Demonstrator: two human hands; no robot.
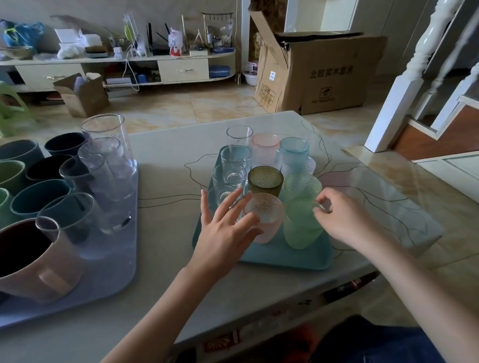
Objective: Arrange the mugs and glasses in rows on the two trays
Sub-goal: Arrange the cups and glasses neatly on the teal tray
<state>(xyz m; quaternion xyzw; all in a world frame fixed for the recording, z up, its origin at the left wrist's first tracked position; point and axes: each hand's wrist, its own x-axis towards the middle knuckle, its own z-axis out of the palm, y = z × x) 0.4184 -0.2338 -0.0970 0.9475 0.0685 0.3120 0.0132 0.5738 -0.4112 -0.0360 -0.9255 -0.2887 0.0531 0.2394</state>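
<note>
A teal tray in the middle of the table holds rows of glasses: clear ones on the left, an olive glass, pink and blue ones at the back. My right hand pinches the rim of the nearest green glass at the tray's front right. My left hand is spread open, its thumb against a frosted pink glass and its fingers over a clear glass. A pale lavender tray on the left carries dark, green and teal mugs, a pink mug and several clear glasses.
The pale table ends just past the teal tray at the right and far side. Beyond it on the floor stand a large cardboard box, a small open box and a green stool. A white stair post rises at right.
</note>
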